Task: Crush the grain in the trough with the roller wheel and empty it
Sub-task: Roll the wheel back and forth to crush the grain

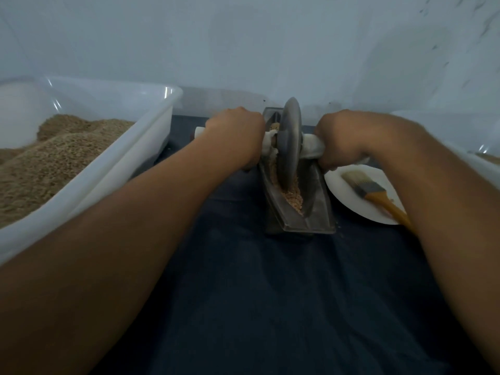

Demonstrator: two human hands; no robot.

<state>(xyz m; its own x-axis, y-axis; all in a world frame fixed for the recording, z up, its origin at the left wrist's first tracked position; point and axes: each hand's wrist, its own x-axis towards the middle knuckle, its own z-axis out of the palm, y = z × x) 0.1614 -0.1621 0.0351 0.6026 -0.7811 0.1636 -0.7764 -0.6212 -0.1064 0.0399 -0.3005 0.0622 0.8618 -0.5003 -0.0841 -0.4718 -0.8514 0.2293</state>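
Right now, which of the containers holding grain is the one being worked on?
The narrow dark metal trough in the middle: the roller wheel stands in it, both hands gripping its handle. The big white tub on the left just sits untouched.

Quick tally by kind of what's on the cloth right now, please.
Tubs holding grain: 1, clear tub
Troughs: 1, trough
Roller wheels: 1, roller wheel
Plates: 1, white plate
Brushes: 1, brush
Total: 5
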